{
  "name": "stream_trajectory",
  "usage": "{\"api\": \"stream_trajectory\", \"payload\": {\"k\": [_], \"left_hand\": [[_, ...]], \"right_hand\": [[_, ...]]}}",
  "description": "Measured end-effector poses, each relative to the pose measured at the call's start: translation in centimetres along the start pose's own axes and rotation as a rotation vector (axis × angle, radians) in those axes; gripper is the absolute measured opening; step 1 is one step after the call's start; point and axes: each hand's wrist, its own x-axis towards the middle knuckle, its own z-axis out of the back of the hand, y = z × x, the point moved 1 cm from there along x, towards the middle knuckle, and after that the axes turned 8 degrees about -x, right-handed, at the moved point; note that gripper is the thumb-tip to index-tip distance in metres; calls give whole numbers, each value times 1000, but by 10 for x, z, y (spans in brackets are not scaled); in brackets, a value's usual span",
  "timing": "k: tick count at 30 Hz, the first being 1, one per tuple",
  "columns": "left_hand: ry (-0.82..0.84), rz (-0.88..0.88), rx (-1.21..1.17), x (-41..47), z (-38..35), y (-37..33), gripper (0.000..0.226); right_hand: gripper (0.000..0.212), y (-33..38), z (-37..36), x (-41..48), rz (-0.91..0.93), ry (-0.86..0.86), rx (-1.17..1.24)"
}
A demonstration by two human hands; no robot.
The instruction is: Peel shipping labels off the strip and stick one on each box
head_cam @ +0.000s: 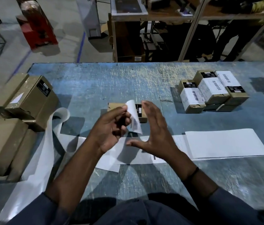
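My left hand (111,127) pinches a peeled white shipping label (134,119), which curls and hangs above the table. Just behind the label lies a small brown box (114,106) with a black sticker, partly hidden by my fingers. My right hand (154,130) is held beside the label with its fingers straight and spread, holding nothing. Beneath both hands the label strip (225,143) lies flat across the blue table (111,82). Its empty backing (47,143) curls up at the left and trails off the near edge.
Several small boxes with white labels (209,91) are grouped at the back right. Larger brown boxes (29,98) are stacked at the left edge. Beyond the table stand shelving (144,30) and a red object (37,25) on the floor.
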Motion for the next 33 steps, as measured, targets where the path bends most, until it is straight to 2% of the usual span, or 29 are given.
{"api": "stream_trajectory", "payload": {"k": [2, 7, 8, 12, 13, 15, 17, 20, 23, 27, 33], "left_hand": [[33, -14, 58, 1, -8, 8, 8], [23, -65, 110, 5, -6, 2, 11], [31, -58, 118, 5, -4, 0, 16], [35, -54, 262, 7, 13, -7, 62], [-12, -94, 355, 9, 19, -7, 61], [-112, -178, 537, 14, 31, -6, 41], [-107, -195, 652, 17, 38, -1, 24], [-72, -185, 714, 21, 40, 9, 13], [-77, -183, 740, 28, 45, 14, 11], [-46, -168, 729, 31, 49, 16, 6], [-115, -54, 527, 38, 51, 16, 22]], "right_hand": [[104, 4, -8, -2, -34, -2, 149], [27, 5, -15, -10, -276, -146, 392], [21, 4, -13, -10, -332, -164, 424], [24, -8, -7, -8, -483, -155, 581], [22, -11, -6, -10, -516, -147, 649], [21, -14, -6, -14, -566, -121, 759], [25, -12, -8, -17, -594, -86, 803], [28, -10, -11, -18, -643, -23, 814], [24, -10, -13, -19, -686, 16, 808], [19, -10, -10, -20, -717, -53, 812], [13, -14, -10, -20, -790, -74, 725]]}}
